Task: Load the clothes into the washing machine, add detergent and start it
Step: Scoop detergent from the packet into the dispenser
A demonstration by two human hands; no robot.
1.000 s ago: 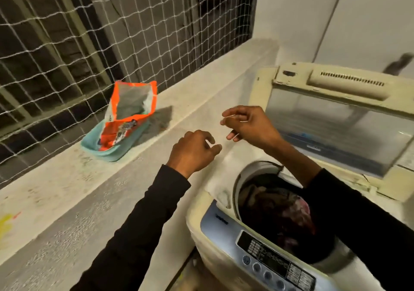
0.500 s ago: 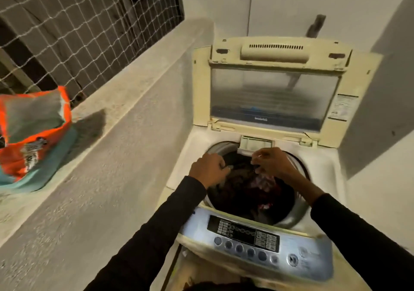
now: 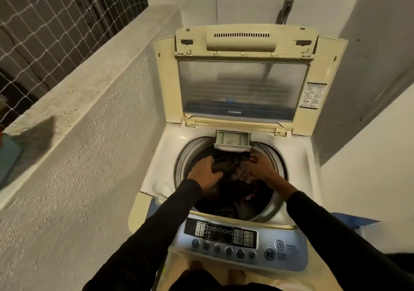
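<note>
— Inside the drum (image 3: 271, 210) of the washing machine (image 3: 161, 154), what do you count?

— From my feed, the head view is the only one. Two hands are in there, both over one dark heap of clothes (image 3: 235, 178). The left hand (image 3: 205, 169) lies at the left of the heap with fingers curled into the fabric, gripping it. The right hand (image 3: 261, 167) is at the heap's right, fingers bent down into the cloth; I read it as holding the fabric too, though blur softens the fingertips. The hands are apart, the heap between them. Both sleeves are black.

— And the machine itself?

— One top-loader, cream plastic, yellowed. Its one lid (image 3: 244, 86) stands upright behind the drum, a ribbed translucent window in a cream frame. The drum's rim is a round ring of shiny metal. At the rim's far edge, one small rectangular detergent drawer (image 3: 233, 139) sits pulled out, pale grey-green, just beyond the fingers.

— Controls?

— One blue-grey control panel (image 3: 291, 261) on the near side of the drum: a dark display, six round buttons in a row, then two larger round ones at the right.

— Beyond the machine?

— Left of it, one rough plastered ledge (image 3: 74, 89), grainy in texture, with white netting (image 3: 44, 26) in square mesh above. At the far left edge, a teal shape is cut off; I cannot tell what it is.
</note>
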